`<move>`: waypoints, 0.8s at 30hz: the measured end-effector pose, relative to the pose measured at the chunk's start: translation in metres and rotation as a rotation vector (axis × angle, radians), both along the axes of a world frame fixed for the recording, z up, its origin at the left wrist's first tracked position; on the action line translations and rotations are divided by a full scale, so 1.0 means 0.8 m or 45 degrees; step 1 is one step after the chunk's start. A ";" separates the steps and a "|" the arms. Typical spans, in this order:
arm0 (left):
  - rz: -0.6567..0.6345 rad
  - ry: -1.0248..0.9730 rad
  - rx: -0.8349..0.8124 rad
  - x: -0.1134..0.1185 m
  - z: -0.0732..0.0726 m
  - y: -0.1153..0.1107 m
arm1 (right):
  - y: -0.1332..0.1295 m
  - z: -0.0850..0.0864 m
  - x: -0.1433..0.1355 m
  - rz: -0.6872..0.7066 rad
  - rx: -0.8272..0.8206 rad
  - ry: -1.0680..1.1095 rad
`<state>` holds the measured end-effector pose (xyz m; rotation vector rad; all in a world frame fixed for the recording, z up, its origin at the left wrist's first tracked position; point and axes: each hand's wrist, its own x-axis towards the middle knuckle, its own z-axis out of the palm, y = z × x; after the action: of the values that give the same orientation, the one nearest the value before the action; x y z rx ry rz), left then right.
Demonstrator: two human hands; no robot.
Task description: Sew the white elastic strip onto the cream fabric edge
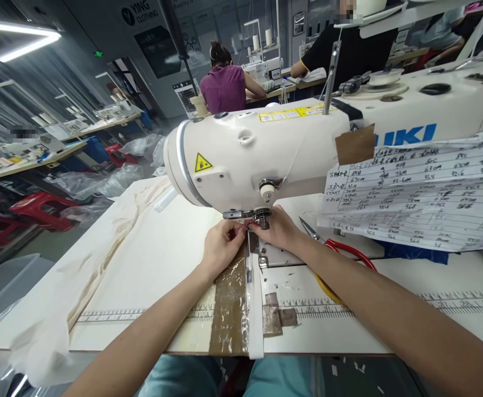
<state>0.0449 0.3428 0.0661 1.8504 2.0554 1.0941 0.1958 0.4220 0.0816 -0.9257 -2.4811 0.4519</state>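
Observation:
Both hands are at the needle area of a white sewing machine (pixel 225 160). My left hand (pixel 223 246) is closed in a pinch just left of the presser foot; what lies between its fingertips is too small to name. My right hand (pixel 280 229) reaches behind and right of the needle, its fingertips partly hidden by the machine's head parts. A narrow white strip (pixel 256 309) runs from the needle area down to the table's front edge, beside brown tape (pixel 229 309) stuck on the table.
Red-handled scissors (pixel 349 251) lie under my right forearm, near a yellow curved object (pixel 327 289). Handwritten sheets (pixel 415 193) hang from the machine's arm. Cream fabric (pixel 113 248) lies along the table's left. Other people sit at machines beyond.

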 end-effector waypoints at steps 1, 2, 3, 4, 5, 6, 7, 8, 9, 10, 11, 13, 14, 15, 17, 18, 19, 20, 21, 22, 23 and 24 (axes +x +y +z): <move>0.002 0.004 0.002 0.000 0.000 0.000 | 0.000 0.001 0.000 -0.002 -0.001 -0.005; 0.003 0.008 0.005 0.000 0.000 0.000 | 0.000 0.002 0.000 -0.003 -0.001 -0.010; 0.005 0.011 0.008 0.001 0.000 0.000 | -0.001 0.002 0.000 -0.003 -0.001 -0.014; 0.005 0.013 0.013 0.001 0.000 0.000 | -0.001 0.003 0.000 -0.003 0.001 -0.017; 0.006 0.016 0.017 0.001 0.000 0.000 | -0.001 0.003 0.000 -0.003 0.004 -0.018; 0.006 0.018 0.022 0.001 0.000 0.000 | -0.001 0.003 0.000 -0.003 0.007 -0.019; 0.005 0.019 0.026 0.001 0.000 0.000 | 0.000 0.003 0.000 -0.004 0.011 -0.018; 0.003 0.018 0.027 0.001 0.000 0.000 | 0.000 0.002 0.000 -0.004 0.016 -0.016; 0.001 0.016 0.025 0.001 0.000 0.000 | 0.000 0.002 0.000 -0.006 0.021 -0.013; -0.002 0.014 0.021 0.000 0.000 0.000 | 0.000 0.001 0.000 -0.006 0.025 -0.011; -0.004 0.012 0.017 0.000 0.000 0.000 | 0.000 0.001 0.000 -0.007 0.029 -0.009; -0.004 0.012 0.009 -0.001 -0.001 0.000 | 0.000 0.001 0.000 -0.006 0.034 -0.009; -0.004 0.013 0.006 -0.001 -0.001 0.000 | 0.000 0.001 0.000 -0.006 0.034 -0.011; -0.004 0.014 0.005 -0.001 -0.002 0.000 | 0.000 0.001 0.001 -0.006 0.034 -0.013; -0.005 0.016 -0.001 -0.001 -0.002 0.000 | -0.001 0.002 0.001 -0.007 0.034 -0.016; -0.005 0.019 -0.005 -0.001 -0.002 0.000 | -0.001 0.002 0.001 -0.007 0.035 -0.018; -0.005 0.024 -0.008 -0.001 -0.001 0.000 | -0.001 0.002 0.000 -0.007 0.035 -0.018; -0.004 0.028 -0.011 -0.001 -0.001 0.000 | -0.001 0.003 0.000 -0.006 0.036 -0.017; -0.002 0.032 -0.016 -0.001 -0.001 0.000 | -0.001 0.003 0.000 -0.005 0.036 -0.015; 0.000 0.034 -0.022 -0.001 0.000 -0.001 | 0.000 0.003 0.000 -0.003 0.035 -0.012; 0.001 0.034 -0.028 0.000 0.000 -0.001 | 0.000 0.004 0.001 -0.002 0.035 -0.008; 0.001 0.034 -0.033 0.000 0.001 -0.001 | -0.001 0.004 0.001 0.000 0.035 -0.003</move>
<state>0.0449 0.3420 0.0666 1.8624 2.0743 1.0440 0.1963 0.4216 0.0850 -0.9164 -2.4832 0.4162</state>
